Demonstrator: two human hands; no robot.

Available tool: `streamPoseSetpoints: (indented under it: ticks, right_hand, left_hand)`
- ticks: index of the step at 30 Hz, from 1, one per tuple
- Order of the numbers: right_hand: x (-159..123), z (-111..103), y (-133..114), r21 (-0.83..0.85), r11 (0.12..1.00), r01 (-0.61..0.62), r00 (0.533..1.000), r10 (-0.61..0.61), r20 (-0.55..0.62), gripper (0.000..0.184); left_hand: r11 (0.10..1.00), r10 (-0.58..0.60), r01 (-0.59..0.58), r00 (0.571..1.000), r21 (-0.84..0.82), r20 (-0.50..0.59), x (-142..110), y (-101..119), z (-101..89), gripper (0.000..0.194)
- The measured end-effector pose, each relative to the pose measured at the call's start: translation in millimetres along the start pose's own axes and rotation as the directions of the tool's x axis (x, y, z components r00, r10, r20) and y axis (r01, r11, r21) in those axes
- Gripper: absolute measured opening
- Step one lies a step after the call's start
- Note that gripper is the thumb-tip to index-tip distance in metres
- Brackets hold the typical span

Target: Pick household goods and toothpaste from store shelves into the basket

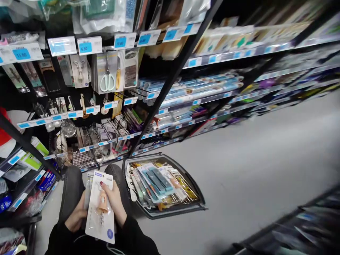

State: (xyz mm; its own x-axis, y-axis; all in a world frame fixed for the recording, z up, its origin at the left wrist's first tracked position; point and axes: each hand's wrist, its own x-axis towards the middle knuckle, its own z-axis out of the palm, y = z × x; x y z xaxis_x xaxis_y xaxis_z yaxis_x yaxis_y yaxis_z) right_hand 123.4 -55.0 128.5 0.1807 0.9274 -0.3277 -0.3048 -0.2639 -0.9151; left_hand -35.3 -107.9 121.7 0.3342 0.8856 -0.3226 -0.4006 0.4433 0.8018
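Observation:
A carded corkscrew (pixel 102 207) with a peach-coloured handle and a metal spiral lies on a white backing card in front of my knees. My right hand (pixel 117 200) grips this card from its right side, thumb on the front near the top of the handle. On the other side, my left hand (pixel 76 215) is closed round the edge of other flat packages (pixel 89 186), mostly hidden behind the corkscrew card. What those packages contain cannot be made out.
A black shopping basket (pixel 180 209) full of packaged goods stands on the floor to my right. Ahead, a shelf rack carries hanging packs, including scissors (pixel 107 81), with blue price tags. More shelving stands at the left and lower right. Grey floor (pixel 239 170) runs along the aisle.

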Motion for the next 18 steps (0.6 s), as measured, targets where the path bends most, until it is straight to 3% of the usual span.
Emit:
streamPoseSetpoints:
  ticks: [4,7,14,18]
  right_hand:
    - [-19,5,-2,-0.054,0.987,0.148,0.989,-0.148,0.007,0.045]
    - [-32,8,2,-0.013,0.986,0.165,0.986,-0.164,0.025,0.045]
    - [-42,7,6,0.128,0.991,0.038,0.998,-0.044,0.045,0.037]
    - [-36,8,-22,0.148,0.985,0.088,0.994,-0.096,0.045,0.036]
  left_hand:
    - [0.997,0.058,-0.046,0.978,0.062,-0.201,0,-2,4.3,0.078]
    - [1.000,0.027,-0.027,0.951,0.004,-0.307,-5,-9,2.1,0.066]
    - [0.996,-0.067,0.045,0.950,-0.080,-0.305,-23,-23,-0.4,0.068]
    - [0.994,0.026,-0.051,0.970,-0.099,-0.241,-27,-25,9.7,0.075]
